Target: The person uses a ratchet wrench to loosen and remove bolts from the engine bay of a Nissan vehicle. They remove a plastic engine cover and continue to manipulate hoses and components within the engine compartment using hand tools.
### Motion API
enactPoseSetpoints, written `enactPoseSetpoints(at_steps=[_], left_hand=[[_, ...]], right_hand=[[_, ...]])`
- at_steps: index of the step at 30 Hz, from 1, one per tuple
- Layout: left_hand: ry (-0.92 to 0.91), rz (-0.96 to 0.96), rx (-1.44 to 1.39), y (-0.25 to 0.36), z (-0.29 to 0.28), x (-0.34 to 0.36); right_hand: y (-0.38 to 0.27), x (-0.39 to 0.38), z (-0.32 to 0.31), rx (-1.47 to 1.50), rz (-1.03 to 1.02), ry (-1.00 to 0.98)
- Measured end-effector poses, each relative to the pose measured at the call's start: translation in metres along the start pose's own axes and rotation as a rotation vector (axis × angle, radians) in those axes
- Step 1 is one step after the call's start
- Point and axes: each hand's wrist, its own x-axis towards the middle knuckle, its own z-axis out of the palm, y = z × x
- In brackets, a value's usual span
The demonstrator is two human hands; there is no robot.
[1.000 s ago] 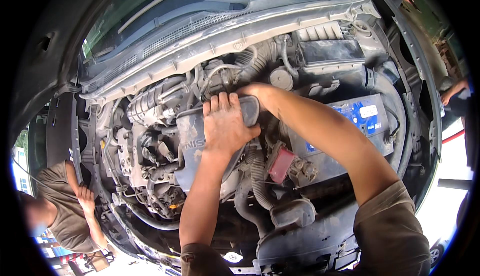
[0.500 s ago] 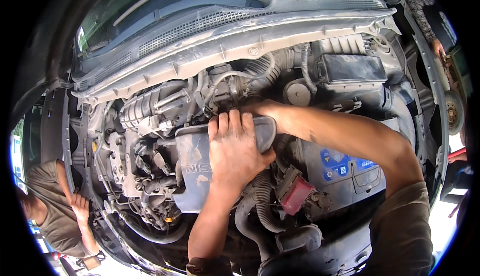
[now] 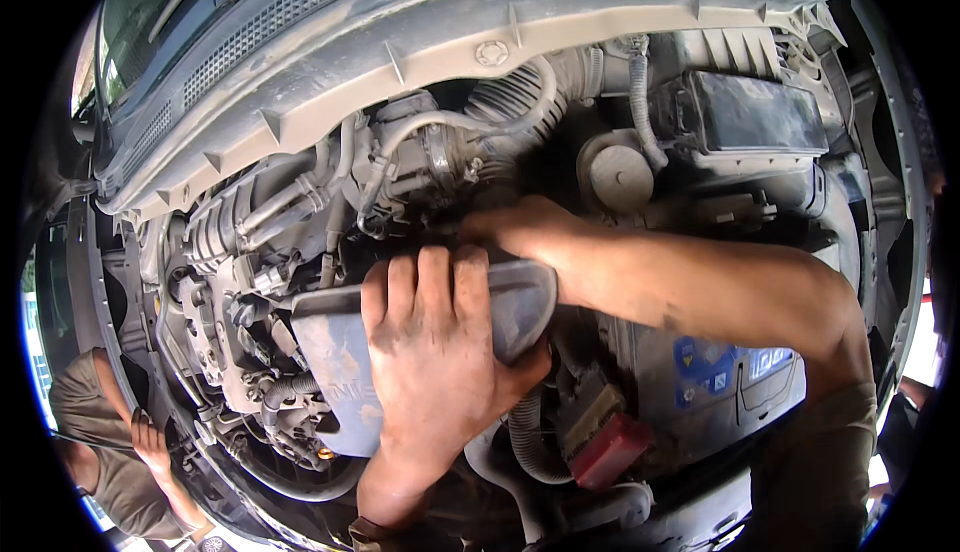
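Note:
My left hand (image 3: 430, 372) grips a dusty dark-grey plastic engine cover (image 3: 325, 352), fingers curled over its top edge and thumb at its right side. Just behind that edge, my right hand (image 3: 510, 232) reaches from the right into a shadowed gap among hoses and metal parts, its fingertips hidden. A round grey cap (image 3: 620, 177) lies beside it. Below my right forearm are the battery (image 3: 745, 392) with a blue label and a red plastic terminal cover (image 3: 610, 452).
Another person (image 3: 100, 452) leans at the left fender with a hand near its edge. A rigid cowl (image 3: 450, 37) spans the back of the engine bay. A black box (image 3: 755, 112) sits at the back right, and corrugated hoses (image 3: 530, 432) run toward the front.
The engine cover and my left hand have shifted toward me relative to the engine, widening the gap behind the cover, where my right hand stays. The view has also shifted and come closer.

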Motion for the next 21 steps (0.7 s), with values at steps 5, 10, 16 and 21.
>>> enactPoseSetpoints(at_steps=[5, 10, 16, 21], left_hand=[[-0.004, -0.01, 0.021, 0.0, 0.001, 0.001], [-0.01, -0.011, 0.05, -0.001, 0.002, 0.0], [0.019, 0.02, 0.035, 0.006, 0.0, -0.001], [0.017, 0.026, 0.073, 0.007, 0.001, 0.002]], right_hand=[[-0.008, -0.006, 0.004, -0.01, 0.049, 0.011], [-0.004, 0.002, 0.004, -0.035, 0.014, -0.029], [0.002, -0.003, -0.003, -0.082, -0.057, 0.006], [-0.01, -0.012, -0.002, -0.077, -0.01, 0.01]])
